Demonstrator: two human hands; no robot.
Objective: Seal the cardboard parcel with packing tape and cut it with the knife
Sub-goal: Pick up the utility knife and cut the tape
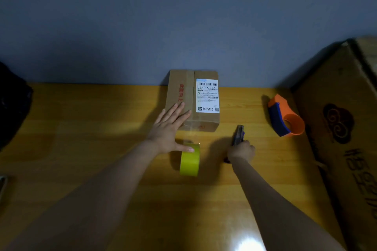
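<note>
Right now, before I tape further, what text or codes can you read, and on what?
Shipping label on the cardboard parcel: top line reads roughly "501E- M1 A21B"; barcodes, a QR code and fine print too small to read.
Parcel's left panel: red printed characters, blurred.
Large cardboard box at right: a dark swirl logo and big dark characters, not legible.

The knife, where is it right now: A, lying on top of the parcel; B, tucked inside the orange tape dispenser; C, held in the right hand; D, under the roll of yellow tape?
C: the right hand is closed around the knife, which points up and away from the person over the table, to the right of the parcel.
</note>
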